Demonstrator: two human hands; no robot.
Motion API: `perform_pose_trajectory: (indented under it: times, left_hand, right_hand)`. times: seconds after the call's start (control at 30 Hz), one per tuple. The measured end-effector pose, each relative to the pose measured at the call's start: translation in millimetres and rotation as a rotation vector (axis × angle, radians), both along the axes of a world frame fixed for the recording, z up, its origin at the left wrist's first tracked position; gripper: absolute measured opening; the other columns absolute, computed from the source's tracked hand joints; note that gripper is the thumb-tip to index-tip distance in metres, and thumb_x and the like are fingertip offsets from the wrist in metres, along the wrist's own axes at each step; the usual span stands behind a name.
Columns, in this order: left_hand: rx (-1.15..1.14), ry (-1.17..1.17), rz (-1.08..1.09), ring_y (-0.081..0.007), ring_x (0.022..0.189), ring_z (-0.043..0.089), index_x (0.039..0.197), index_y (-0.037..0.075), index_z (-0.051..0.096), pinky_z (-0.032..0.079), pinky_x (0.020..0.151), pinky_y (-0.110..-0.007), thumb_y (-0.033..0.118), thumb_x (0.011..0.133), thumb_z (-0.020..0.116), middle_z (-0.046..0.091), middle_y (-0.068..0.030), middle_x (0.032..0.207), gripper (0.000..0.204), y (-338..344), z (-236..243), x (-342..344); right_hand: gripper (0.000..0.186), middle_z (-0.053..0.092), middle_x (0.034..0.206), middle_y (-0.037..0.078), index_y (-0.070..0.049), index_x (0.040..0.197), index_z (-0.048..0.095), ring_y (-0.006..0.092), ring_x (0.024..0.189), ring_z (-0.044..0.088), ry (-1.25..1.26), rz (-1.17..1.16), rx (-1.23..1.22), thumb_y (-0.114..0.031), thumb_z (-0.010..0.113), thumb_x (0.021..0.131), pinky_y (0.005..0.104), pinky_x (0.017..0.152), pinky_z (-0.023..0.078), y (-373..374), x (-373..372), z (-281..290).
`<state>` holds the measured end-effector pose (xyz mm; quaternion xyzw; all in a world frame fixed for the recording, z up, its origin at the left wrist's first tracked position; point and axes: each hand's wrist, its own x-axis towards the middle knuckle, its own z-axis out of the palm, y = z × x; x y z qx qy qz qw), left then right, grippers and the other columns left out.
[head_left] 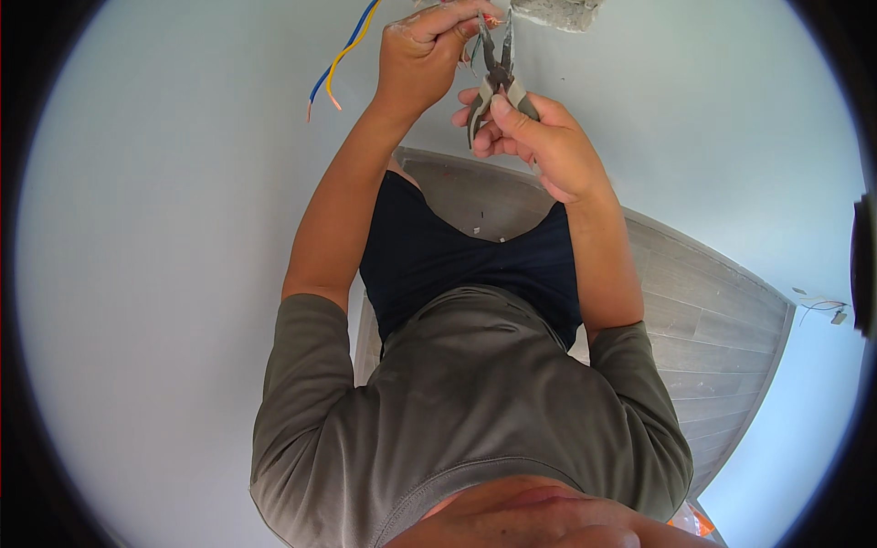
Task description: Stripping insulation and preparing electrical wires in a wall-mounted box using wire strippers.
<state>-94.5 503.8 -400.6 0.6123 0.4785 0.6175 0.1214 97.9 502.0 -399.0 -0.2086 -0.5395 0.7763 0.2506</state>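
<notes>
My right hand (548, 142) is wrapped round the grey-and-black handles of a pair of pliers (494, 80). Their jaws point up and stand apart. At the top edge, my left hand (422, 57) pinches a red wire (490, 17) whose bare copper end lies between the open jaws. Part of that wire is hidden by my fingers. A thin dark strand (474, 57) hangs just below them. To the left of my left hand dangle a blue wire (340, 64) and a yellow wire (345, 47), both with bare copper tips.
Just right of the plier tips, a rough broken patch (559, 13) opens in the pale wall (183, 228). Grey plank flooring (703, 310) lies below, with small scraps on it near my legs. More thin wires (827, 306) stick out of the wall at the far right.
</notes>
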Motion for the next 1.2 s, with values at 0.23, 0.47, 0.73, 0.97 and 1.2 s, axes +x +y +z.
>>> perform_pose_trajectory:
  times: [0.23, 0.47, 0.73, 0.97, 1.2]
  left_hand:
    - [0.013, 0.028, 0.006, -0.0041, 0.063, 0.057, 0.108, 0.01, 0.076, 0.048, 0.056, -0.02, 0.009, 0.099, 0.061, 0.069, 0.0024, 0.078, 0.017, -2, 2, -2]
    - [-0.08, 0.055, 0.012, -0.0113, 0.075, 0.067, 0.106, 0.006, 0.074, 0.054, 0.065, -0.024, -0.003, 0.093, 0.061, 0.073, -0.0071, 0.091, 0.021, -3, 9, -1]
    - [-0.068, 0.05, -0.013, -0.0091, 0.077, 0.065, 0.108, 0.004, 0.074, 0.052, 0.066, -0.023, -0.004, 0.096, 0.056, 0.073, -0.0063, 0.092, 0.023, -3, 4, -3]
    - [0.091, 0.044, 0.006, -0.0092, 0.085, 0.066, 0.106, 0.003, 0.073, 0.054, 0.078, -0.024, 0.005, 0.099, 0.059, 0.075, -0.0026, 0.093, 0.016, 3, -7, -6]
    - [-0.085, 0.072, 0.035, -0.003, 0.065, 0.055, 0.107, 0.002, 0.074, 0.05, 0.061, -0.021, 0.006, 0.099, 0.059, 0.072, 0.0, 0.088, 0.017, -2, -4, -11]
  right_hand:
    - [0.036, 0.068, 0.101, 0.005, 0.0, 0.118, 0.065, 0.008, 0.076, 0.055, -0.005, 0.022, -0.006, -0.031, 0.056, 0.103, 0.0271, 0.075, 0.05, 4, -2, -2]
    - [0.036, 0.068, 0.09, 0.007, 0.0, 0.104, 0.068, 0.0049, 0.06, 0.042, 0.015, 0.047, -0.028, -0.034, 0.057, 0.102, 0.026, 0.062, 0.046, 5, -12, -4]
    - [0.043, 0.067, 0.088, 0.014, 0.003, 0.101, 0.066, 0.0045, 0.05, 0.034, 0.071, 0.066, -0.111, -0.039, 0.057, 0.101, 0.0258, 0.05, 0.04, 4, -16, -10]
    - [0.049, 0.066, 0.092, 0.017, 0.004, 0.105, 0.065, 0.0043, 0.049, 0.032, 0.524, 0.543, -0.641, -0.044, 0.053, 0.103, 0.0246, 0.048, 0.039, 2, -27, -31]
    - [0.048, 0.067, 0.1, 0.012, 0.004, 0.115, 0.063, 0.0098, 0.065, 0.054, 0.25, 0.216, -0.239, -0.041, 0.055, 0.102, 0.0266, 0.062, 0.049, -8, -15, -19]
